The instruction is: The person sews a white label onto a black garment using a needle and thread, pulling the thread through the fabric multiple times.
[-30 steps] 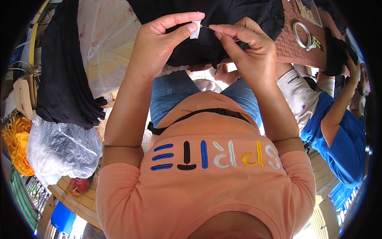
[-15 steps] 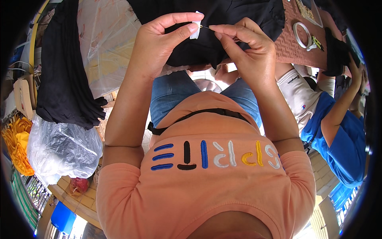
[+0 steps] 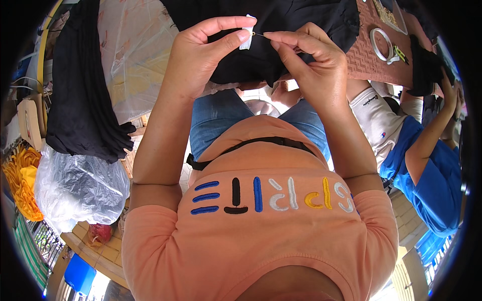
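My left hand (image 3: 203,47) pinches a small white rectangular strip (image 3: 246,43) between thumb and forefinger. Against the strip's right side, by my left thumb, sits a tiny gold-coloured loop (image 3: 253,33). From the loop a thin needle-like piece (image 3: 260,35) runs right to my right hand (image 3: 321,62), whose thumb and fingers are pressed together around its other end. Both hands are raised over black cloth (image 3: 306,17) spread on the table, and the rest of that cloth reaches up out of view. Whether the thin piece passes through the strip is too small to tell.
On the reddish textured table mat (image 3: 364,62) at right lie a white ring (image 3: 374,37) and small yellow-green snips (image 3: 400,53). A co-worker in blue (image 3: 427,170) sits at right, handling black cloth. Left are hanging black fabric (image 3: 75,75), a clear plastic bag (image 3: 83,185) and yellow cloth (image 3: 22,183).
Almost nothing differs. Both hands keep their pinches on the white strip and the thin piece, in nearly the same place.
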A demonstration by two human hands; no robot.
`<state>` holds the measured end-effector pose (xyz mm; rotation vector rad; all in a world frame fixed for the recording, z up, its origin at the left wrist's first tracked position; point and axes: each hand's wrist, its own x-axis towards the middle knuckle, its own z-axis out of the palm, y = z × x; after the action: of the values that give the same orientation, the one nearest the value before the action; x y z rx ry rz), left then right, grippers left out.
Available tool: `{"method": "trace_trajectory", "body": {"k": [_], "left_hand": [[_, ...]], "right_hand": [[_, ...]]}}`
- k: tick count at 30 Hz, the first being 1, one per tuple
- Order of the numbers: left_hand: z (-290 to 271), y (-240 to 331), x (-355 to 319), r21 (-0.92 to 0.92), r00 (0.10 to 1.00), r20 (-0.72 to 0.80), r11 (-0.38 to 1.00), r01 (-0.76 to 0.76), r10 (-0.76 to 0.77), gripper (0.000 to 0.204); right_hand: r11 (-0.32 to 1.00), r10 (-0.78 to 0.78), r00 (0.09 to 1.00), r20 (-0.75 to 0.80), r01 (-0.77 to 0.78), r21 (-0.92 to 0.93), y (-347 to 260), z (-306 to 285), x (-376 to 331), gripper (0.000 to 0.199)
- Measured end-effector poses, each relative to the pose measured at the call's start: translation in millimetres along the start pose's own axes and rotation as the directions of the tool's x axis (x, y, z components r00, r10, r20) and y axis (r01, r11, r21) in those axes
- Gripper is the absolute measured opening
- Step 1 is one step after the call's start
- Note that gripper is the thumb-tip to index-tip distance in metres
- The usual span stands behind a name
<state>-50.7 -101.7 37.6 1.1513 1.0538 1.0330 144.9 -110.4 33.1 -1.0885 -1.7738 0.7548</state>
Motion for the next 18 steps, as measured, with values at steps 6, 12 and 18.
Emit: {"method": "trace_trajectory", "body": {"k": [6,12,18], "left_hand": [[1.0,0.3,0.2,-0.019,1.0,-0.001,1.0,0.007,-0.007,0.023],[0.4,-1.0,0.1,-0.005,1.0,0.004,1.0,0.005,-0.005,0.023],[-2.2,-1.6,0.8,-0.06,0.998,0.054,0.998,0.035,-0.032,0.024]], "right_hand": [[1.0,0.024,1.0,-0.006,-0.024,0.011,-1.6,0.5,0.4,0.025],[1.0,0.024,1.0,0.008,-0.024,0.001,-0.4,0.8,1.0,0.024],[0.968,0.123,0.992,0.033,-0.127,0.218,7.2,2.4,3.1,0.017]]}}
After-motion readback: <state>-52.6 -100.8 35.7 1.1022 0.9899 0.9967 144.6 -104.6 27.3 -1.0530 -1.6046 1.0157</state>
